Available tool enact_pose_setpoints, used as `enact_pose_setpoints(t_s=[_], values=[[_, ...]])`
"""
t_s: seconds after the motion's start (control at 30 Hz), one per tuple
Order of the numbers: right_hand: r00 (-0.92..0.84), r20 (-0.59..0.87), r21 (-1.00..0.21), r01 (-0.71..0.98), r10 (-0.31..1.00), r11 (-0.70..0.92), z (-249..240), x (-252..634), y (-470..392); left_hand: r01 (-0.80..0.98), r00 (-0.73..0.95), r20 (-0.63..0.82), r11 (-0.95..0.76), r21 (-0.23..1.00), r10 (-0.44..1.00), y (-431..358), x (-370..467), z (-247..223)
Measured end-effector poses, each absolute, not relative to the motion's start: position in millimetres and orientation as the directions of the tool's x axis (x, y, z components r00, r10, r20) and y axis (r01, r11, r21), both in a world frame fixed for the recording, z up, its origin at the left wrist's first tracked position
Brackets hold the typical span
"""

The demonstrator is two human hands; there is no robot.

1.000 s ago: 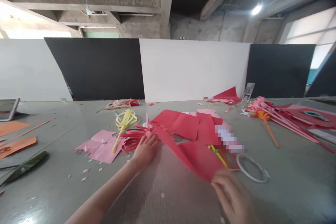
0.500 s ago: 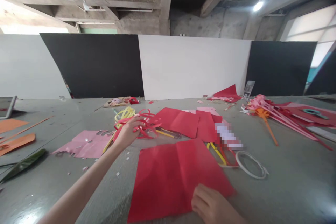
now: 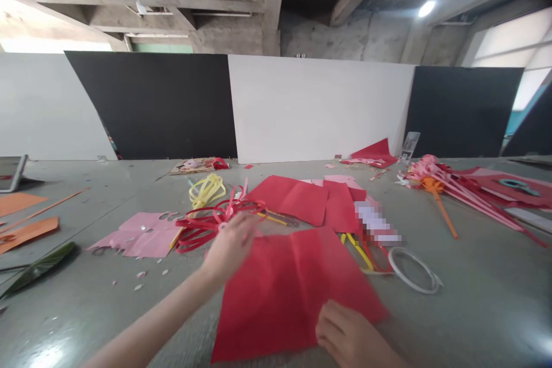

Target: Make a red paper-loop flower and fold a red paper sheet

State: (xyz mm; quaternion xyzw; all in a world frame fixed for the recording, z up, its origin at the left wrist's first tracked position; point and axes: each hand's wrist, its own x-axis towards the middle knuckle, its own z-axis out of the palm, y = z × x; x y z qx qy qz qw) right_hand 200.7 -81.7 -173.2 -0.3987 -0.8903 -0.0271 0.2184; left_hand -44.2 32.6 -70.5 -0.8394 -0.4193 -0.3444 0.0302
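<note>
A large creased red sheet (image 3: 276,299) lies in front of me. My right hand (image 3: 345,330) is closed at its near right edge, fingers curled and thumb side against the sheet. Over the sheet's far left corner is my left hand (image 3: 235,241), closed on a bunch of looped red paper strips (image 3: 198,227); its fingertips are partly hidden and slightly blurred. The loops fan out to the left of the hand. Just behind them stands a bunch of yellow strip loops (image 3: 207,188). More red sheets (image 3: 288,198) lie beyond the large one.
A cut pink sheet (image 3: 144,236) and paper scraps lie at left, with orange sheets (image 3: 30,234) and a green leaf (image 3: 41,267) farther left. At right are a white coil (image 3: 414,270), an orange strip flower (image 3: 442,207), pink strips and teal scissors (image 3: 517,186).
My left hand has moved right and toward me, bringing the red loops along, and the yellow loops behind are now uncovered. My right hand and the large red sheet have hardly moved.
</note>
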Motion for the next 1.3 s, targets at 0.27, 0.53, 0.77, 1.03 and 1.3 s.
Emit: enact_pose_setpoints(t_s=[0.27,0.53,0.77,1.03,1.3], values=[[-0.492,0.325,-0.247,0.780,0.808,0.575,-153.2,196.0,-91.0,0.444,0.814,0.456,-0.892,-0.087,0.360,-68.2,-13.5,-140.8],[-0.442,0.254,-0.442,0.738,0.861,0.509,-149.0,197.4,-93.2,0.432,0.839,0.489,-0.838,-0.333,0.237,-65.7,-10.8,-145.9],[-0.398,0.207,-0.532,0.721,0.894,0.444,-145.4,197.2,-93.2,0.417,0.854,0.478,-0.821,-0.391,0.206,-68.3,-11.0,-157.4],[-0.404,0.237,-0.351,0.812,0.884,0.465,-138.4,185.7,-96.0,0.382,0.894,0.388,-0.837,-0.391,0.226,-66.4,-10.0,-153.7],[-0.383,0.290,-0.401,0.784,0.877,0.475,-147.1,186.8,-82.7,0.420,0.901,0.232,-0.870,-0.258,0.366,-56.7,-5.4,-139.8]])
